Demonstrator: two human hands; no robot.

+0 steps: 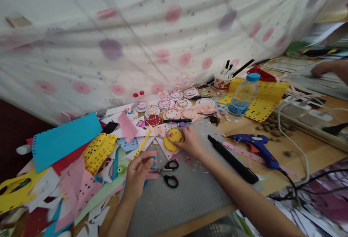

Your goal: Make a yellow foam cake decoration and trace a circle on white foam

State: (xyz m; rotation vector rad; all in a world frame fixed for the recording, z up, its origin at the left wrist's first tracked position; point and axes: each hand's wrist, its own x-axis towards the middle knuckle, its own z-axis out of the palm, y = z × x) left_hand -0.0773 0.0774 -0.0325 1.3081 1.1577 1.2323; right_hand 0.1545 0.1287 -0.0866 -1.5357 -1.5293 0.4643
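Note:
My right hand [192, 142] reaches to a small round yellow hat [172, 146] with blue and red dots on its crown, gripping its right side between thumb and fingers. My left hand [137, 171] is closed in a pinch beside a small pink piece with blue patches [154, 160]; whatever lies between its fingertips is too small to make out. Black-handled scissors [170, 173] lie partly open on the grey mat [185, 204], just right of my left hand. A yellow dotted strip [143, 143] lies above that hand.
Small decorated hats [172, 113] stand behind. Coloured scraps [78, 175] cover the left. To the right are a black marker-like stick [232, 159], a blue glue gun [255, 146], a water bottle [241, 99] and a power strip [312, 117]. Another person's hand [330, 71] is at far right.

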